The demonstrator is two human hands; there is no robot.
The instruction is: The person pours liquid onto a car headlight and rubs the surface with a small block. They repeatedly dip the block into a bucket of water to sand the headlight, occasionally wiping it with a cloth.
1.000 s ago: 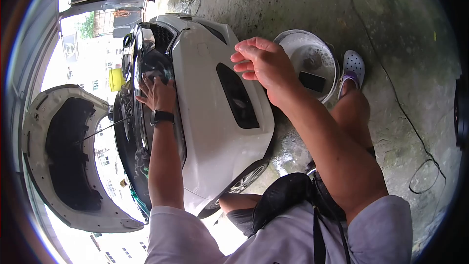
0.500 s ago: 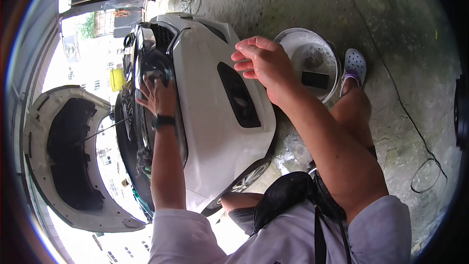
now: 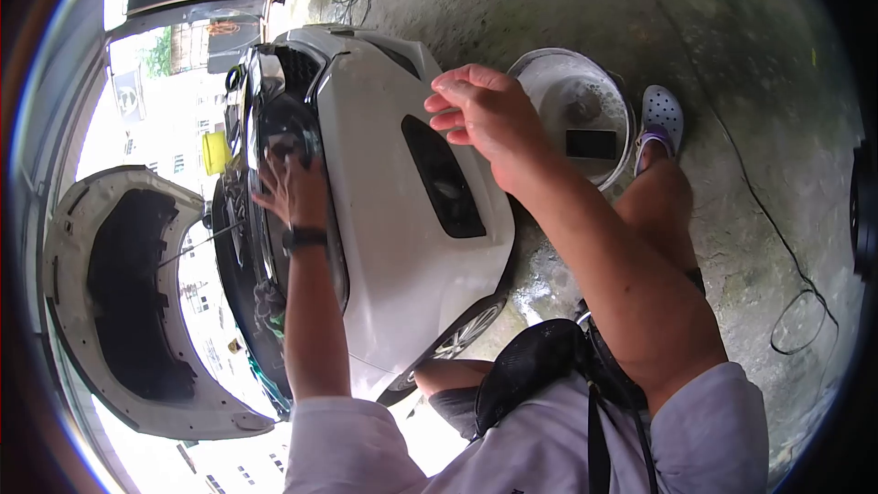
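Observation:
My left hand (image 3: 297,190), with a dark watch on its wrist, lies with fingers spread on the dark headlight (image 3: 291,128) of a white car. Nothing shows in its grasp, though what is under the palm is hidden. Over the pale front bumper (image 3: 375,155) hangs my right hand (image 3: 483,114), fingers loosely bent and apart, holding nothing visible. It looks wet. Below and beside it, a white bucket (image 3: 629,142) contains foamy water, and a dark flat rectangular object (image 3: 591,144) shows at its near side. A dark fog-light recess (image 3: 444,178) marks the bumper.
The raised bonnet (image 3: 69,311) stands at the left on a thin prop rod. Beside the engine bay is a yellow container (image 3: 215,154). A black cable (image 3: 745,169) trails over the concrete floor. My foot in a clog (image 3: 662,114) is close to the bucket.
The view has shifted very slightly. My left hand stays spread on the headlight, and my right hand keeps nearly the same pose above the bumper.

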